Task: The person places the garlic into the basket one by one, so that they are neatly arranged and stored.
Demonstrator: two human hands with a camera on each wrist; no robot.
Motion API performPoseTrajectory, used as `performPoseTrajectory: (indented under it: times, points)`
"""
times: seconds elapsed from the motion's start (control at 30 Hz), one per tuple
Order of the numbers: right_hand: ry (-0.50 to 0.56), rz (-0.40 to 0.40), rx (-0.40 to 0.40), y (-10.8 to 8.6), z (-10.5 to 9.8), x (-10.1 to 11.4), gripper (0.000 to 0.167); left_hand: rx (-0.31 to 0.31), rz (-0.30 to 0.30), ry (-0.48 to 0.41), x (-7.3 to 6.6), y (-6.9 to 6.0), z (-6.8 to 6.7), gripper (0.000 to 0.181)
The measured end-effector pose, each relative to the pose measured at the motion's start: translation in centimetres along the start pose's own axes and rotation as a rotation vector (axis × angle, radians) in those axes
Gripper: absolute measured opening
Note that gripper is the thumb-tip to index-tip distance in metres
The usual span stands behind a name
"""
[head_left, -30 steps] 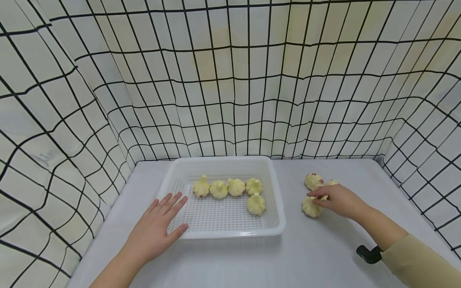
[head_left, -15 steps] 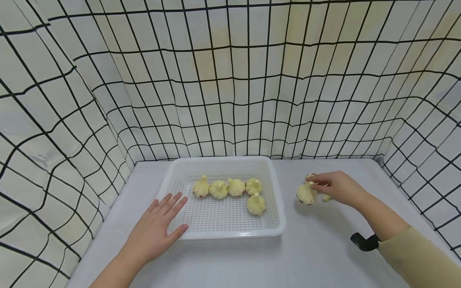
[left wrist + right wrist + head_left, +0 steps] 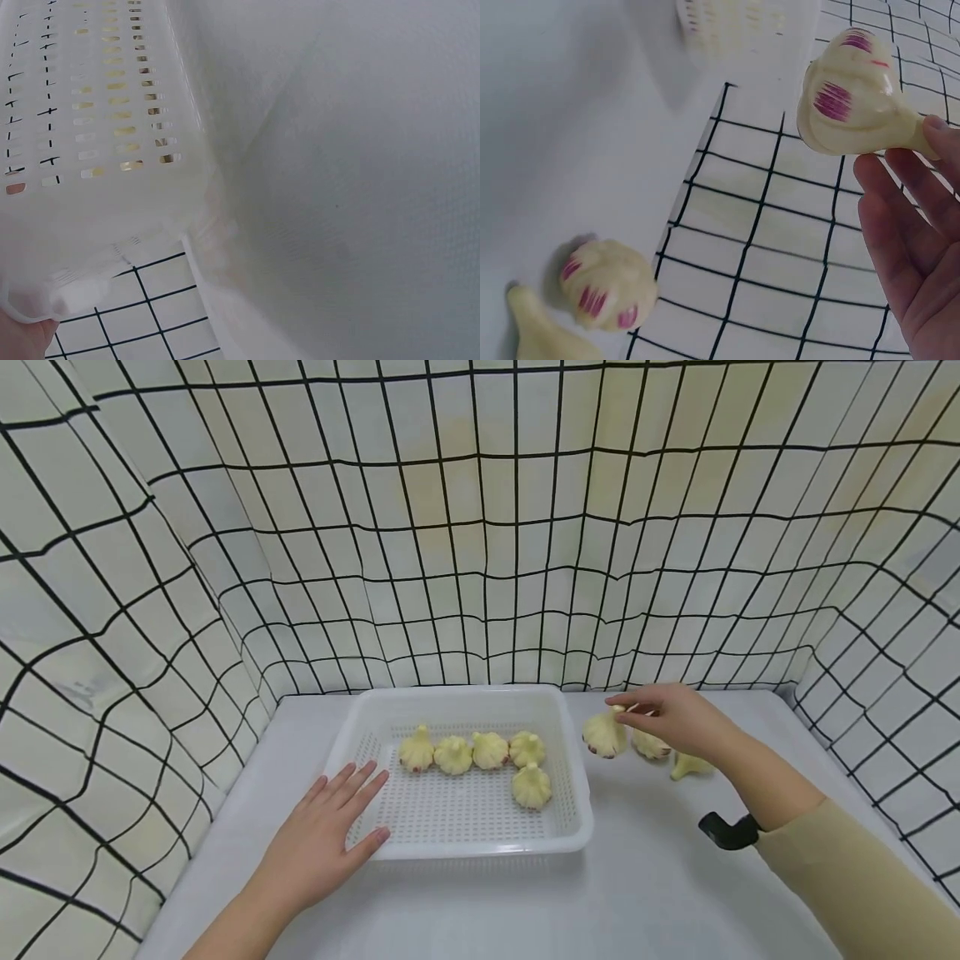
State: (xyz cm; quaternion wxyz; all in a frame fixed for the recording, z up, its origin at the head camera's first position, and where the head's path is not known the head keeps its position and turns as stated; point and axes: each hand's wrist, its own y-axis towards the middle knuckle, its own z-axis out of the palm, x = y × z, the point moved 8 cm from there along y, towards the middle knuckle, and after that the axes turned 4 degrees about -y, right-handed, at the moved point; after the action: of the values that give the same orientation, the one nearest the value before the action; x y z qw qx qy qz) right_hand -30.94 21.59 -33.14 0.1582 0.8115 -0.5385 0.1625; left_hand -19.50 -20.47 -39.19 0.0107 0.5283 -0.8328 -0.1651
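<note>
Pinched by its stem, a garlic bulb [image 3: 604,733] hangs from my right hand [image 3: 681,718], just right of the basket. The right wrist view shows that bulb [image 3: 853,97] with purple patches, its neck between thumb and fingers of the hand [image 3: 919,232]. My left hand [image 3: 318,843] lies with spread, straight fingers over the left front rim of the white basket [image 3: 480,846]. Inside the basket, four bulbs form a row, from the left one [image 3: 417,749] to the right, with another bulb [image 3: 532,787] in front of the right end.
On the white table [image 3: 622,877], right of the basket, lie a bulb [image 3: 649,744] and another bulb [image 3: 688,766], partly under my right hand. A black grid net [image 3: 487,568] over white sheeting stands behind and at both sides.
My right hand has lifted a bulb from the group on the right and carried it left and away from me, towards the basket. My left hand has stayed in place.
</note>
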Motion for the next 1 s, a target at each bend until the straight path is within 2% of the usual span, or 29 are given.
performPoseTrajectory:
  times: [0.27, 0.43, 0.6, 0.77, 1.0]
  points:
    - [-0.002, -0.086, 0.035, 2.4, 0.7, 3.7, 0.029, 0.017, -0.007, -0.006, -0.2, -0.1, -0.4, 0.069]
    - [0.002, -0.113, 0.079, 3.9, 1.6, 6.0, 0.029, -0.001, -0.001, 0.001, -0.2, 0.0, -0.4, 0.070]
    - [-0.030, -0.138, 0.151, 5.2, 3.2, 8.3, 0.028, 0.005, -0.005, 0.004, -0.1, 0.0, -0.3, 0.070]
    - [-0.088, -0.236, 0.199, 6.0, 4.6, 10.6, 0.026, 0.017, -0.008, 0.002, 0.0, 0.1, -0.2, 0.070]
    - [-0.145, -0.276, 0.316, 7.0, 7.3, 12.3, 0.022, 0.011, 0.006, 0.002, 0.0, 0.1, -0.1, 0.070]
